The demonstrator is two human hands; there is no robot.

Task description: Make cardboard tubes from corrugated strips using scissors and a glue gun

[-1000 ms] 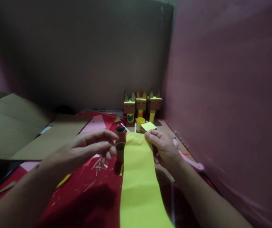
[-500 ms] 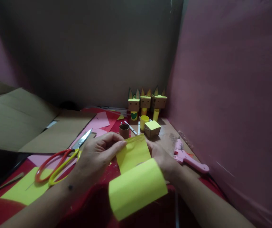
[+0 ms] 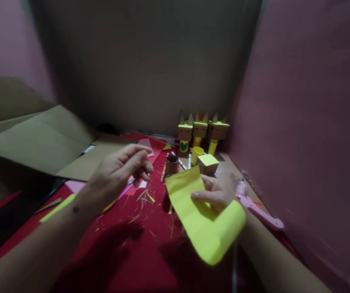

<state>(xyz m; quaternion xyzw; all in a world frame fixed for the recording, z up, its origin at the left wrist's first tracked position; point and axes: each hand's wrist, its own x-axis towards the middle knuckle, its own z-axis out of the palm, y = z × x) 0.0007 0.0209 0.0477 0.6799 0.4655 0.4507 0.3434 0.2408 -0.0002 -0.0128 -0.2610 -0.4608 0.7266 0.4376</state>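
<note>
My right hand (image 3: pixel 213 192) grips a yellow paper strip (image 3: pixel 190 195), thumb on its face and fingers behind it. The strip's near end curls over into a loose roll. My left hand (image 3: pixel 124 167) is off the paper, raised over the table's left side, its fingers loosely bent and apart with nothing in them. Beneath that hand, only a bit of the scissors' yellow handle (image 3: pixel 109 206) shows; the rest is hidden. Just beyond the strip stand a brown cardboard tube (image 3: pixel 171 165) and a small cardboard box (image 3: pixel 208 163) with a yellow top.
Three cardboard figures (image 3: pixel 199 130) with pointed ears stand at the back by a yellow paper tube (image 3: pixel 197 155) and several markers (image 3: pixel 179 160). A pink glue gun (image 3: pixel 260 209) lies along the right wall. Large cardboard (image 3: pixel 40 138) fills the left. Paper scraps (image 3: pixel 146 197) litter the red cloth (image 3: pixel 144 252).
My left hand has let go of the paper strip and moved away leftward. The right hand keeps the strip, now further right and tilted. The view has turned slightly left.
</note>
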